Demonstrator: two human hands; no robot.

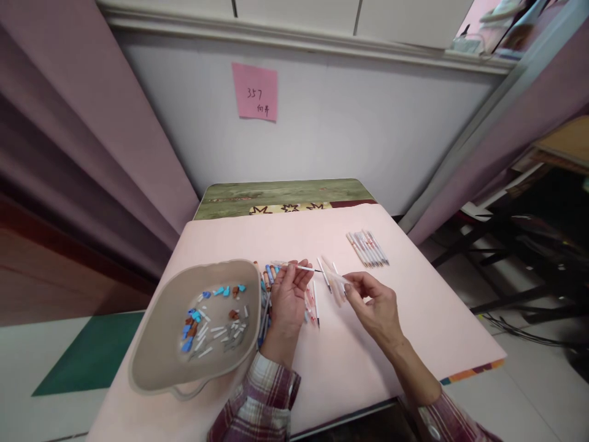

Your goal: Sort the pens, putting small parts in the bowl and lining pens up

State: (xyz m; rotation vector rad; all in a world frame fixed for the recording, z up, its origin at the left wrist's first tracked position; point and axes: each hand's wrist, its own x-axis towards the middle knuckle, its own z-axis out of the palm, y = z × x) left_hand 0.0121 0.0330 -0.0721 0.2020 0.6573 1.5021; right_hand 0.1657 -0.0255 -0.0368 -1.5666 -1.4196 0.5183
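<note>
Holding a slim white rod with a dark tip (307, 269), your left hand (288, 301) is palm up just right of the beige basin (159, 331), thumb and fingers closed on the rod. Your right hand (372, 301), farther right of the basin, pinches a clear tube (338, 278) between thumb and fingertips, its end close to the dark tip; you cannot tell whether they touch. Inside the basin lie small blue, brown, white and grey pieces (187, 345). Blue and brown barrels (267, 279) lie just beside its right rim, partly behind your left hand. Loose white rods (317, 307) lie a little farther right of it. Well right of the basin, a neat row of pens (368, 248) bears reddish marks too small to read. On the wall beyond the basin, a pink note (255, 92) reads "357" by hand, with small characters beneath.
</note>
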